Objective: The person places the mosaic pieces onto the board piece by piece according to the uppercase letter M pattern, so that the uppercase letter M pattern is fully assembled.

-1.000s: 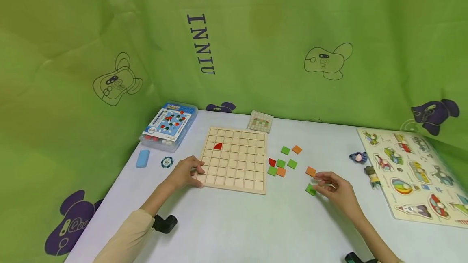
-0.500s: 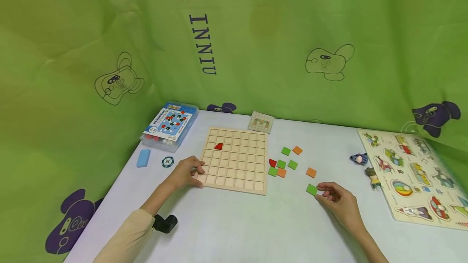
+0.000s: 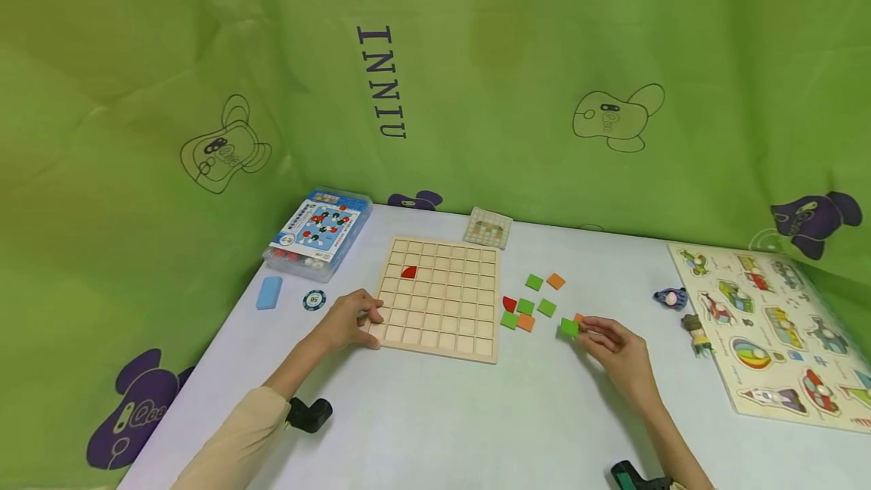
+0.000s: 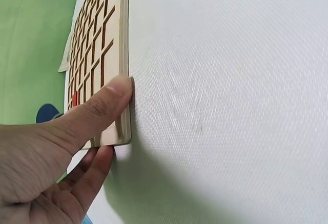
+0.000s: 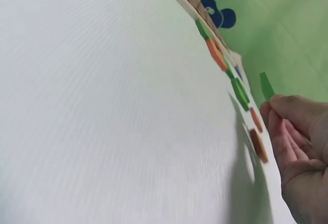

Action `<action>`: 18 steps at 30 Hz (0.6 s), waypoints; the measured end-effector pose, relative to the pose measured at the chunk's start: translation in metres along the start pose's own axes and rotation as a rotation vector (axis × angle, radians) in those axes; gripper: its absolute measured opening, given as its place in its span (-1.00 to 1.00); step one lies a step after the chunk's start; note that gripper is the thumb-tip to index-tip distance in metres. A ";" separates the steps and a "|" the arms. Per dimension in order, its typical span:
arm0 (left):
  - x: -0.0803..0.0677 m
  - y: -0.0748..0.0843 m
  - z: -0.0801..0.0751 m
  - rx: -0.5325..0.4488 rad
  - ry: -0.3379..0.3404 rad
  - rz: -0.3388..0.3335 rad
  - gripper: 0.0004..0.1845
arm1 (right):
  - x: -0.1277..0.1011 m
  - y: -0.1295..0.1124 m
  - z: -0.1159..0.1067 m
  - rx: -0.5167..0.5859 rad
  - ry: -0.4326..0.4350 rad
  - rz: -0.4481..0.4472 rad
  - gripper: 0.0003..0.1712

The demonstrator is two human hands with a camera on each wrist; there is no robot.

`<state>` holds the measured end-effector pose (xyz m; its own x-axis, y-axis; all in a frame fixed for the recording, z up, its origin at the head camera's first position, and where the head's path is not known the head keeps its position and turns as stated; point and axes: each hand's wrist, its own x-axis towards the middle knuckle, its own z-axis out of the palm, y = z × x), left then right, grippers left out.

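Observation:
My left hand grips the near left corner of a wooden grid board. In the left wrist view its thumb lies along the board's edge, with fingers against the adjoining side. One red quarter-circle tile sits in a cell of the grid. To the right of the board, my right hand pinches a green square tile between thumb and fingertips. The right wrist view shows that green tile raised off the table. An orange tile is partly hidden behind the right fingers.
Loose tiles lie beside the board: several green, orange and one red. A pattern card sits behind it. At left are a boxed set, blue block and chip; at right, figurines and a picture puzzle.
My right hand has lifted the green tile from the table and carried it slightly left and away from me, near the orange tile. The left hand has stayed on the board.

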<state>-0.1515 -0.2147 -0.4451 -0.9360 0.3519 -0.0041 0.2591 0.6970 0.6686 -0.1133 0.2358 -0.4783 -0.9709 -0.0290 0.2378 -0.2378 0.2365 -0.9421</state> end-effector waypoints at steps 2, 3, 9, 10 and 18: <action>0.000 0.001 0.000 0.002 0.004 0.000 -0.68 | 0.006 -0.001 0.008 0.024 0.016 0.011 -0.65; -0.001 0.001 0.000 0.001 0.006 -0.001 -0.68 | 0.009 -0.001 0.012 0.033 0.024 0.016 -0.65; -0.001 0.003 0.000 0.005 0.016 0.010 -0.68 | 0.026 -0.004 0.038 0.085 0.053 0.050 -0.63; 0.000 0.004 0.001 0.008 0.017 0.014 -0.67 | 0.029 -0.004 0.042 0.098 0.054 0.053 -0.63; 0.000 0.007 0.001 0.027 0.021 -0.031 -0.67 | 0.053 -0.006 0.083 0.174 0.009 0.060 -0.62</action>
<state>-0.1491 -0.2094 -0.4408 -0.9486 0.3164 -0.0085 0.2358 0.7241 0.6481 -0.1658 0.1521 -0.4798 -0.9834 -0.0111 0.1811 -0.1814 0.0654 -0.9812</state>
